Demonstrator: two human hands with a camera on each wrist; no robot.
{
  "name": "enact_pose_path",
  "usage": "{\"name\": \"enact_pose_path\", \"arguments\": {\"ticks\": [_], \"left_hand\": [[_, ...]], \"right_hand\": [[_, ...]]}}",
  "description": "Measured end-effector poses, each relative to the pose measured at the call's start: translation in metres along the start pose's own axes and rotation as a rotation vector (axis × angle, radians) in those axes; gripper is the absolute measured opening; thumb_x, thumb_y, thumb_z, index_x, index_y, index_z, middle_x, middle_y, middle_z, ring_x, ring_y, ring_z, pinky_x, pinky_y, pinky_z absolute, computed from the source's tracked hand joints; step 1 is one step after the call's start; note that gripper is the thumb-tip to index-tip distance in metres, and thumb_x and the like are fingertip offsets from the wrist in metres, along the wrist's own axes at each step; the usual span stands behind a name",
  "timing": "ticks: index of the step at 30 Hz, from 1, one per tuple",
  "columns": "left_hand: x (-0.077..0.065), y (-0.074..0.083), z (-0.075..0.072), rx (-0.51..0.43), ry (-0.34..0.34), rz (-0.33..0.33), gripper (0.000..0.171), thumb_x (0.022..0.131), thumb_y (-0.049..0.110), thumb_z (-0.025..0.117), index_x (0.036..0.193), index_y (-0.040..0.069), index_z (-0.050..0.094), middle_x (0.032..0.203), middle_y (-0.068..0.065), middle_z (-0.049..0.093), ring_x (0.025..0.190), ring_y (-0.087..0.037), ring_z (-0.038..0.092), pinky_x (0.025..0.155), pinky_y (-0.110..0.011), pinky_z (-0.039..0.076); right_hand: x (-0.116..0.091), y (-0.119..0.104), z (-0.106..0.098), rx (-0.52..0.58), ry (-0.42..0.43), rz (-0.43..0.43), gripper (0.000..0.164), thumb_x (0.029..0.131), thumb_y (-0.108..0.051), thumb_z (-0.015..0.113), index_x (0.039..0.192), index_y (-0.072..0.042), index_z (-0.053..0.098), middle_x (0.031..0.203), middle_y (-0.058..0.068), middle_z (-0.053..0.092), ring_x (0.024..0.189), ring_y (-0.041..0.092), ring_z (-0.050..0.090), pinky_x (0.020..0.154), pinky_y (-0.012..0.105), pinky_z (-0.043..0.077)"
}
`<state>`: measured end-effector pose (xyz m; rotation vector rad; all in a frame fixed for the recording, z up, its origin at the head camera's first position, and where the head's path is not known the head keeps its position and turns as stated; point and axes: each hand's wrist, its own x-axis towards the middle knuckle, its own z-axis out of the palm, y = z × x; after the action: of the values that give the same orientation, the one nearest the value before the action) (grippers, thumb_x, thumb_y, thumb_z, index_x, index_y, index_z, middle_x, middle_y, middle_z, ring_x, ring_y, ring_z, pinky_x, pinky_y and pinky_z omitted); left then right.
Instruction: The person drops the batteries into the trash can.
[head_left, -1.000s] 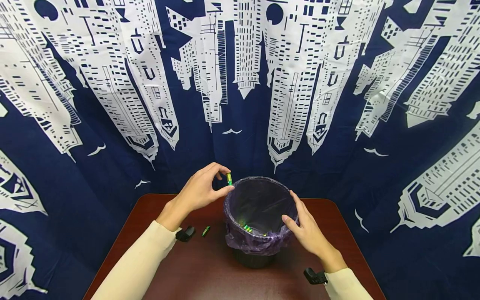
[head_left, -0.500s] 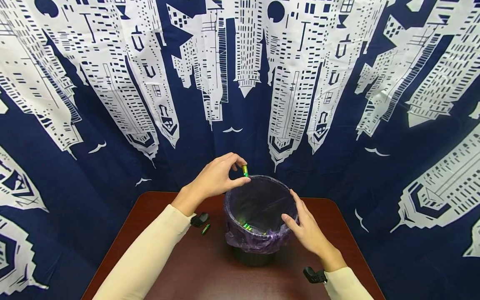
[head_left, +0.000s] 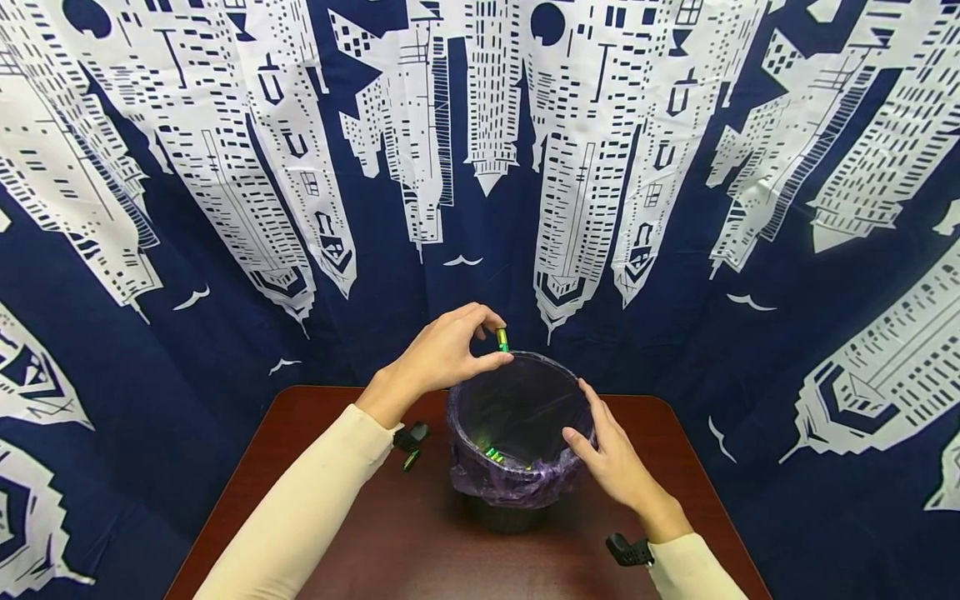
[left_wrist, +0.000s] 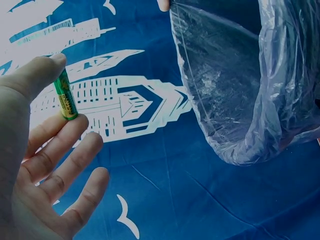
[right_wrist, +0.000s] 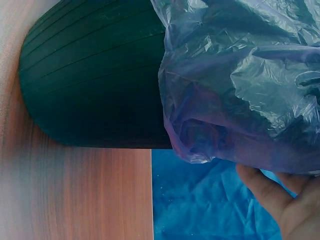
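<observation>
My left hand (head_left: 442, 354) pinches a small green and gold battery (head_left: 502, 339) between thumb and fingertips, at the far left part of the bin's rim. In the left wrist view the battery (left_wrist: 66, 95) stands nearly upright between thumb and finger, apart from the bin. A dark round trash bin (head_left: 506, 518) stands on the table, lined with a purple translucent bag (head_left: 510, 490) folded over its rim. Several batteries (head_left: 495, 455) lie inside it. My right hand (head_left: 618, 462) rests against the bin's right side, fingers extended along the rim and thumb over the edge.
Another green battery (head_left: 411, 460) lies on the reddish-brown table (head_left: 360, 533), left of the bin and beneath my left wrist. Behind the table hangs a navy curtain (head_left: 382, 317) printed with white buildings.
My left hand has moved right and slightly up with the battery, from beside the bin's left rim to the far rim. The right hand stays in place on the bin.
</observation>
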<state>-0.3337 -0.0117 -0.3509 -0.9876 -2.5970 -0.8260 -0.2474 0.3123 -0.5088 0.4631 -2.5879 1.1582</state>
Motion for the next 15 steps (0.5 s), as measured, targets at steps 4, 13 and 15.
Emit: {"name": "enact_pose_path", "arguments": {"ticks": [4, 13, 15], "left_hand": [[-0.001, 0.000, 0.001, -0.014, -0.016, -0.016, 0.055, 0.101, 0.048, 0.093, 0.143, 0.019, 0.074, 0.140, 0.000, 0.076, 0.127, -0.021, 0.074, 0.104, -0.045, 0.069], [-0.008, -0.008, 0.005, -0.016, -0.031, -0.059, 0.063, 0.100, 0.057, 0.090, 0.151, 0.026, 0.071, 0.149, 0.001, 0.071, 0.137, -0.022, 0.072, 0.111, -0.050, 0.067], [-0.010, -0.010, 0.005, -0.013, -0.030, -0.061, 0.062, 0.100, 0.056, 0.091, 0.150, 0.026, 0.071, 0.148, 0.001, 0.071, 0.137, -0.022, 0.073, 0.111, -0.050, 0.067]], "right_hand": [[0.000, -0.001, 0.000, 0.005, -0.003, 0.004, 0.086, 0.116, -0.034, 0.065, 0.186, -0.011, 0.021, 0.191, 0.028, 0.027, 0.173, 0.061, 0.033, 0.132, 0.089, 0.028], [-0.001, -0.003, 0.000, 0.017, 0.001, 0.004, 0.086, 0.115, -0.034, 0.066, 0.186, -0.012, 0.023, 0.192, 0.026, 0.026, 0.174, 0.060, 0.031, 0.132, 0.089, 0.027], [0.000, -0.004, 0.000, 0.018, 0.000, 0.005, 0.086, 0.115, -0.033, 0.067, 0.186, -0.011, 0.023, 0.192, 0.026, 0.026, 0.174, 0.060, 0.031, 0.133, 0.089, 0.027]]}}
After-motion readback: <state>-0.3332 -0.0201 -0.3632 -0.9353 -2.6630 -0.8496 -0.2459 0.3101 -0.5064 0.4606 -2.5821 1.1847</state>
